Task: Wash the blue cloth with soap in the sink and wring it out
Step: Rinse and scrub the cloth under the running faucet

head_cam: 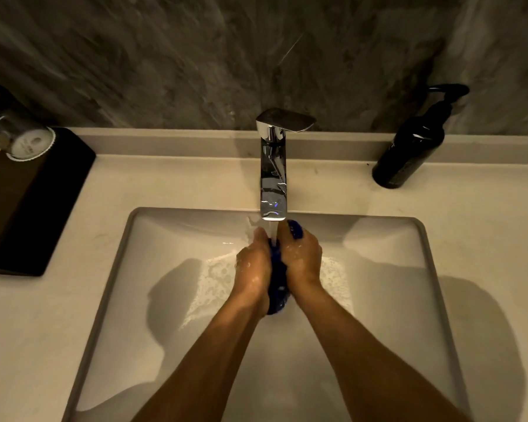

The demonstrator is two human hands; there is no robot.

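Blue cloth (pixel 277 280) squeezed between both hands, under running faucet (pixel 273 178)

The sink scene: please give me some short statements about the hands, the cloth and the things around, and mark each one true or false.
1. Water runs from the tap onto the cloth. True.
2. Only the left hand holds the cloth. False: the right hand grips it too, and the cloth sits between both.
3. The black pump bottle stands on the counter to the right of the tap. True.
4. The cloth lies flat on the counter. False: it is bunched up over the sink.
5. Foam shows in the sink below the hands. True.
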